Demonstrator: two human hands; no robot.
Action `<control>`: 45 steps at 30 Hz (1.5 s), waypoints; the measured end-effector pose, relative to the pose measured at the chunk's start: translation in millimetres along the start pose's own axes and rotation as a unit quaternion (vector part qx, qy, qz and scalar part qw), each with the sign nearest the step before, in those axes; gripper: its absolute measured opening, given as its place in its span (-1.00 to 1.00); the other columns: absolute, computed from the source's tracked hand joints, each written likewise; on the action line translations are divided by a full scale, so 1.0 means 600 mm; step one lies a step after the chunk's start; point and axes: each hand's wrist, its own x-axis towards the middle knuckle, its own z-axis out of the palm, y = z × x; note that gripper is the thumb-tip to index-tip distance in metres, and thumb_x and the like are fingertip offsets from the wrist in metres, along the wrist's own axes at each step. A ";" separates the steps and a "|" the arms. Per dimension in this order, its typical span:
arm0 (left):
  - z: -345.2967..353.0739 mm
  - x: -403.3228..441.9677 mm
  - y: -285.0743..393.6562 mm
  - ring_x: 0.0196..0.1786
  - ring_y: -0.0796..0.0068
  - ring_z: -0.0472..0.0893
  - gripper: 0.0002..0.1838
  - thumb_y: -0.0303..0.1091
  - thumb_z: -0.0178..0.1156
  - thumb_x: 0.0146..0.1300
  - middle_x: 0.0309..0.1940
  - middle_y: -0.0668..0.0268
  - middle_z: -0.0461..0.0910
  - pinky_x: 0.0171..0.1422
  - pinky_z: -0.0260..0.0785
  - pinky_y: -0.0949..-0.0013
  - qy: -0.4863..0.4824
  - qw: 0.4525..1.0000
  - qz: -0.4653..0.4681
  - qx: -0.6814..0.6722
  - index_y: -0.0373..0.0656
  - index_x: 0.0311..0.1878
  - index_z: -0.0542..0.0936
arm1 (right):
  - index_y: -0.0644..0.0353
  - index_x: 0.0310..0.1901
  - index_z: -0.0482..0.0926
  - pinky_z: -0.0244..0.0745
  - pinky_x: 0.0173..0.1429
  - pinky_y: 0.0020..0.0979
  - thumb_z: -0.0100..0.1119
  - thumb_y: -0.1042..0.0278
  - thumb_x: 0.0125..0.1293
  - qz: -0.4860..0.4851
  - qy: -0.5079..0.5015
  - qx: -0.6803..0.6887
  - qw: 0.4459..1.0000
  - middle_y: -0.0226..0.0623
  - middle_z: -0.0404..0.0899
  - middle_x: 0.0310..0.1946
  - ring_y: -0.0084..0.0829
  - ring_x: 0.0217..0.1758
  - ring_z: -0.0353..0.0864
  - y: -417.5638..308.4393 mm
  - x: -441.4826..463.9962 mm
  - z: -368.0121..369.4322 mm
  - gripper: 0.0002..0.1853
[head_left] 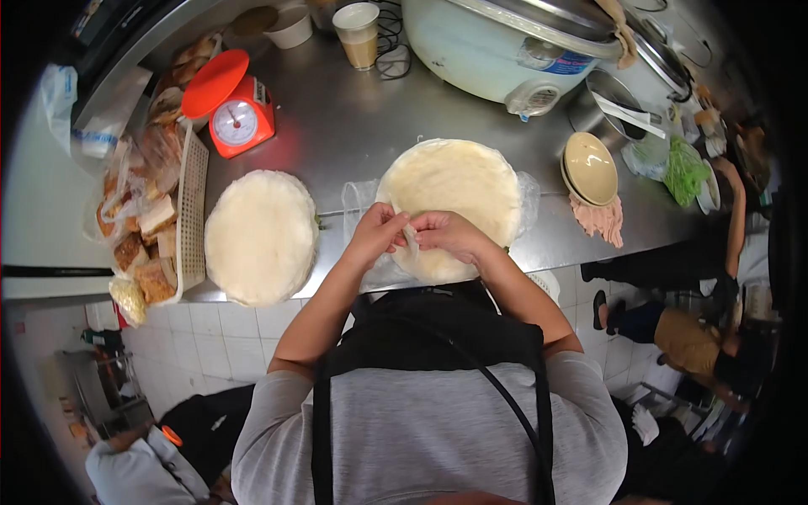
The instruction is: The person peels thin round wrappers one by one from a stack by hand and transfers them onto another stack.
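Steel counter, grey and reflective, with two pale rounds of what looks like thin dough near its front edge. The right-hand round lies directly in front of the person, clear plastic showing out from under it on both sides. Left hand over its near left edge, thumb and forefinger closed narrow on a thin, pale flap. Right hand just beside, over the round's near part, thumb and fingertips likewise pinched on the flap; remaining fingers curled, partly hidden. Left-hand round lies flat, well apart from both hands, between the working round and a cream basket heaped with bread, some of it bagged. Red dial scale behind, near the basket. Farther back: a cup of tan liquid and a large, pale cooker. To the right, stacked tan bowls on a pink cloth; leafy greens beyond. Other people at both sides.
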 end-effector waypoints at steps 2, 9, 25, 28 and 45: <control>0.003 0.000 -0.006 -0.57 0.63 0.49 -0.77 -0.21 0.07 0.15 -0.53 0.37 0.46 -0.57 0.26 0.61 0.018 1.000 -0.001 0.002 -0.15 -0.28 0.33 | 0.26 -0.27 0.53 0.32 -0.32 -0.62 0.06 0.46 0.11 0.010 0.019 -0.045 0.999 -0.46 0.49 -0.43 -0.68 -0.42 0.39 0.005 0.006 -0.001 -0.85; 0.008 -0.004 -0.018 -0.56 0.67 0.48 -0.78 -0.24 0.10 0.13 -0.49 0.38 0.45 -0.53 0.29 0.62 0.070 0.997 -0.010 -0.045 -0.14 -0.29 0.33 | 0.26 -0.42 0.51 0.34 -0.48 -0.61 0.09 0.44 0.07 0.004 0.088 -0.216 0.972 -0.41 0.47 -0.56 -0.66 -0.57 0.38 0.012 0.025 0.007 -0.91; 0.014 -0.013 -0.038 -0.45 0.71 0.43 -0.82 -0.44 0.06 0.10 -0.46 0.41 0.47 -0.41 0.31 0.62 0.090 0.994 0.058 -0.006 -0.22 -0.21 0.37 | 0.31 -0.38 0.44 0.43 -0.39 -0.51 0.06 0.39 0.05 -0.043 0.178 -0.133 0.974 -0.32 0.48 -0.50 -0.53 -0.48 0.48 0.014 0.004 -0.016 -0.85; 0.028 -0.003 -0.036 -0.46 0.66 0.43 -0.87 -0.43 0.04 0.10 -0.49 0.38 0.48 -0.39 0.30 0.57 0.143 0.980 0.105 0.095 -0.25 -0.29 0.40 | 0.33 -0.34 0.42 0.43 -0.33 -0.40 0.06 0.28 0.07 -0.137 0.222 -0.342 0.903 -0.21 0.51 -0.47 -0.36 -0.44 0.52 0.015 0.011 -0.009 -0.75; -0.008 0.014 -0.052 -0.45 0.19 0.54 -0.73 -0.32 0.00 0.07 -0.51 0.05 0.52 -0.35 0.34 0.24 0.229 0.916 0.114 0.309 -0.39 -0.31 0.43 | 0.21 -0.34 0.40 0.35 -0.37 -0.15 -0.02 0.26 0.22 -0.210 0.436 -0.526 0.699 0.03 0.47 -0.51 0.03 -0.42 0.48 -0.095 -0.117 -0.154 -0.82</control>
